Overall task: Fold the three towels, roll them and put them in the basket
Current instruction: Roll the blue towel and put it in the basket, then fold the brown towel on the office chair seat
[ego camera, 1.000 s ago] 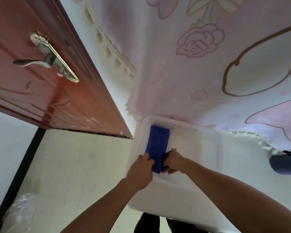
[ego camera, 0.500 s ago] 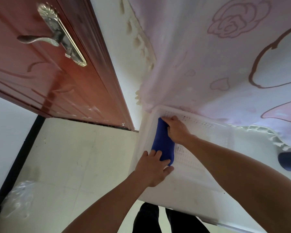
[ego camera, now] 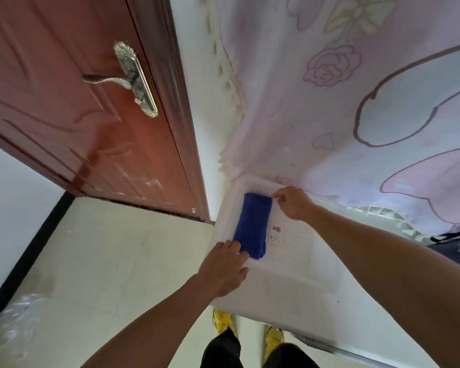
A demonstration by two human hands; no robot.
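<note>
A rolled blue towel (ego camera: 253,226) lies along the left side of a white plastic basket (ego camera: 298,277) with a perforated bottom. My left hand (ego camera: 223,266) lies flat at the towel's near end, its straight fingers touching the roll and the basket's left rim. My right hand (ego camera: 292,201) is at the towel's far end, fingers curled, with the fingertips pinching its far right corner. No other towel shows inside the basket.
The basket stands on a white surface next to a bed draped in a pink floral sheet (ego camera: 356,102). A red wooden door (ego camera: 91,115) with a metal handle (ego camera: 133,78) stands at left. A dark bundle (ego camera: 454,248) lies at right. My yellow shoes (ego camera: 223,321) stand below.
Both hands shifted along the blue towel: the right went from its near end to its far end, the left stayed at the near end. The towel now lies straighter along the basket's left wall.
</note>
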